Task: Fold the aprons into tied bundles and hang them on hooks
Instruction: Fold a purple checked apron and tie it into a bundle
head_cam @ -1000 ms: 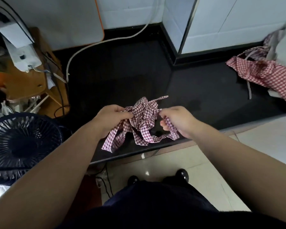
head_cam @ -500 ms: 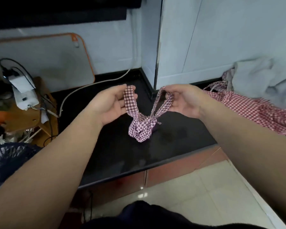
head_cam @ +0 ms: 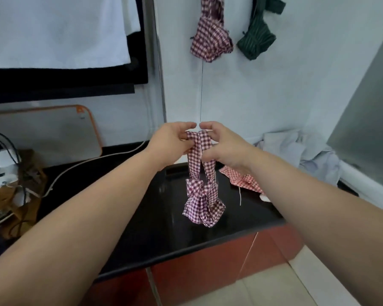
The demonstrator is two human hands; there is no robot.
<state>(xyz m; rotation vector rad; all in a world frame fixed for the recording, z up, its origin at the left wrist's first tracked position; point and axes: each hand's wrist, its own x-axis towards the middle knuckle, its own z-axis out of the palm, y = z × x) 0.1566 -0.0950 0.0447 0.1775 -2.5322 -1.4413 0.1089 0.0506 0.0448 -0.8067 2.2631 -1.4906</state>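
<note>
Maroon-checked apron bundle (head_cam: pixel 202 204) hangs in the air above the black desk (head_cam: pixel 142 235), suspended by its two straps (head_cam: pixel 196 155); left hand (head_cam: pixel 171 140) and right hand (head_cam: pixel 222 144) sit side by side, each pinching the strap tops between thumb and curled fingers; on the wall above, a second checked bundle (head_cam: pixel 210 40) hangs beside a green striped bundle (head_cam: pixel 255 38); a red checked apron (head_cam: pixel 241 180) lies on the desk beneath the right wrist, near a heap of pale cloth (head_cam: pixel 296 151).

This is a home kitchen corner. A glossy black stone bench (head_cam: pixel 142 228) tops red cabinet fronts (head_cam: pixel 197 281) below a white tiled wall (head_cam: pixel 274 96), crumpled pale laundry (head_cam: pixel 296 151) heaped beside.
</note>
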